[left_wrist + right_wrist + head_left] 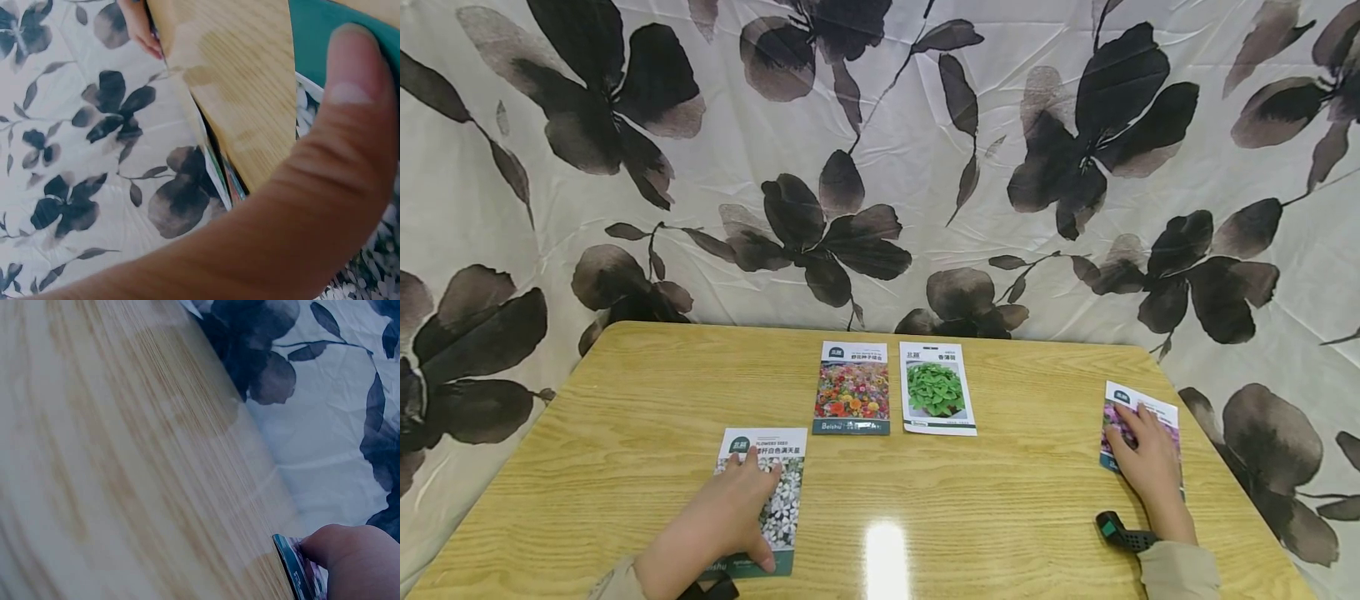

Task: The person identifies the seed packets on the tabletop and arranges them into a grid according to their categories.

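Observation:
My left hand (733, 508) lies with spread fingers on a seed packet with white flowers (782, 508) at the table's left front. In the left wrist view the thumb (356, 69) rests over that packet's green band (312, 37). Over on the right, my right hand (1146, 458) rests on a packet with purple flowers (1168, 414), covering much of its picture. Its thumb (331, 547) touches the purple packet's face (312, 575) in the right wrist view. The fingers of both hands look extended rather than curled.
Toward the back of the wooden table (1000, 517), a packet with mixed colourful flowers (852, 390) lies beside one with green leaves (936, 390). A flower-printed cloth (955, 167) hangs behind the table. A black band (1127, 533) is on the right wrist.

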Demonstrator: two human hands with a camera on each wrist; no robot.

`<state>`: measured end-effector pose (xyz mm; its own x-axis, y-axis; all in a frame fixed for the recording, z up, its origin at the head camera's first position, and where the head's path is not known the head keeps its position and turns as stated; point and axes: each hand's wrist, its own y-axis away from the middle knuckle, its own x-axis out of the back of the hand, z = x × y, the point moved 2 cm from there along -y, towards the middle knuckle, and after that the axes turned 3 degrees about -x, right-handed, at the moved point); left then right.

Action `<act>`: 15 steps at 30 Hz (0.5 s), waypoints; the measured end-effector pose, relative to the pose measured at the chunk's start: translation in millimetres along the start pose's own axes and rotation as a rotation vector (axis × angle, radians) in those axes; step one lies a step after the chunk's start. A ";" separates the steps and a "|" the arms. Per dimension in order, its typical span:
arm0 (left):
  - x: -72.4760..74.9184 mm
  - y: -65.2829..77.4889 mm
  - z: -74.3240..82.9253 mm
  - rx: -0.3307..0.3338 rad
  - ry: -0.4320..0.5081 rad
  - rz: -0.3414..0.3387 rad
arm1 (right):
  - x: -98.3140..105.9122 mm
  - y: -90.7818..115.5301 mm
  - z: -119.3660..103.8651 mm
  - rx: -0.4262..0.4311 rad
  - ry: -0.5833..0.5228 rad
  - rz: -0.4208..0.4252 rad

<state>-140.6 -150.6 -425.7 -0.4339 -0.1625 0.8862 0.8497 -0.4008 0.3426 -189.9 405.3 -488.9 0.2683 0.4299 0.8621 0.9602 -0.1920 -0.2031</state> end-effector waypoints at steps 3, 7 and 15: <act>-1.1 -0.3 2.3 0.014 0.027 -0.009 | 0.7 0.1 0.1 0.003 -0.002 0.002; -3.2 1.3 4.9 0.023 0.043 -0.002 | 0.3 0.4 0.5 0.003 0.006 0.004; -7.6 5.1 8.0 0.029 0.052 0.010 | -0.1 0.4 1.0 -0.002 0.007 0.004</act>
<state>-130.6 -144.2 -428.3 -0.4397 -0.2133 0.8724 0.8620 -0.3730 0.3432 -189.5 406.1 -489.6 0.2716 0.4228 0.8646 0.9589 -0.1953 -0.2057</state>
